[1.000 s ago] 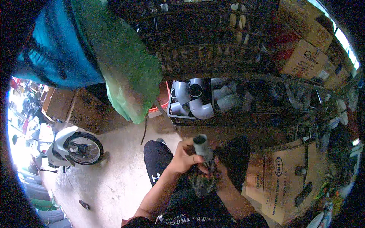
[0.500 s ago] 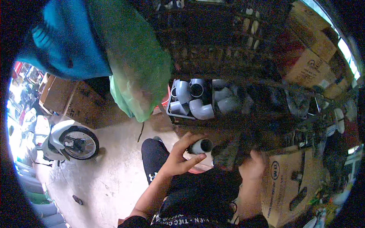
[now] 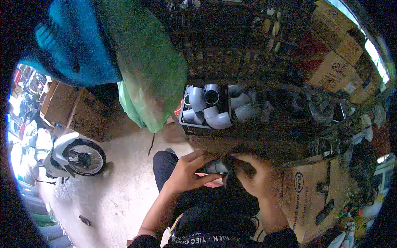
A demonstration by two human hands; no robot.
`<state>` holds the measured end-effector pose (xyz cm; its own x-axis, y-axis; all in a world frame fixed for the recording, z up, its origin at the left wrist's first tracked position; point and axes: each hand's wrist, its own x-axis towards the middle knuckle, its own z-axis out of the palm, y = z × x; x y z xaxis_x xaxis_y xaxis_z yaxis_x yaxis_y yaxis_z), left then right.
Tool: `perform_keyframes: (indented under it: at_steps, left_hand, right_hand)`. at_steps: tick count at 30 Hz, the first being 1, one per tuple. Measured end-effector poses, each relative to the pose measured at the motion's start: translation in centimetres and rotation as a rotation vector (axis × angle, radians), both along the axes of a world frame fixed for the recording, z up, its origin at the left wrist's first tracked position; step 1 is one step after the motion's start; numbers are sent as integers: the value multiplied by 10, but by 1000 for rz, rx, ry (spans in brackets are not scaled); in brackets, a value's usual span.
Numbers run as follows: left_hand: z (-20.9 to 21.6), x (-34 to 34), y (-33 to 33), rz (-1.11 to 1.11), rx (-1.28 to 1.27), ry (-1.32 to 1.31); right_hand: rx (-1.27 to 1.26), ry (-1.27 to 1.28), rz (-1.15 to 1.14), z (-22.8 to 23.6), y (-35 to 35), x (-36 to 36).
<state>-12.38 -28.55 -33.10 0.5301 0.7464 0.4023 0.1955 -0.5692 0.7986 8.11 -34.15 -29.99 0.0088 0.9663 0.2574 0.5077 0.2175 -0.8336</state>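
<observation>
In front of my lap, my left hand is closed around a short grey plastic pipe fitting, thumb below and fingers over the top. The fitting lies roughly sideways, its mouth toward the right. Close against that mouth is my right hand, its fingers bent round a dark cloth-like thing. Shadow and the fingers hide most of this dark thing, so its exact kind is unclear.
A crate of grey pipe elbows stands ahead. At right is a cardboard box. Green and blue bags hang upper left; a white motorbike and cartons stand left. Dark shelving rises beyond.
My right hand has moved left with the dark cloth-like thing, up to the fitting's mouth. My left hand keeps its hold, and the fitting's mouth has turned away from view.
</observation>
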Motion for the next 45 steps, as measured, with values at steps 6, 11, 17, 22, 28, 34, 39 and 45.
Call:
perform_keyframes:
  at_steps: [6, 11, 17, 22, 28, 34, 39, 45]
  left_hand:
    - [-5, -5, -2, -8, -96, 35]
    - [-2, -7, -4, 17, -77, 77]
    - [6, -3, -8, -90, -27, 116]
    - [-1, -7, -5, -89, 128, 148]
    - [6, -5, -8, -7, 489, 310]
    - [10, -15, 9, -262, -109, 337]
    - [-9, -38, 27, -577, -758, 163]
    - [-8, -23, 12, -272, -499, 51]
  right_hand:
    - [146, -50, 66, 0, -2, 2]
    - [21, -303, 222, 10, -6, 0]
    - [-152, -272, 430, -30, -9, 11]
    - [-217, -52, 477, -15, -12, 10]
    - [-509, 424, 367, -21, -5, -1]
    - [57, -328, 393, -26, -12, -6]
    - [255, -510, 531, -39, -13, 0]
    - [-75, -317, 401, -53, -12, 4]
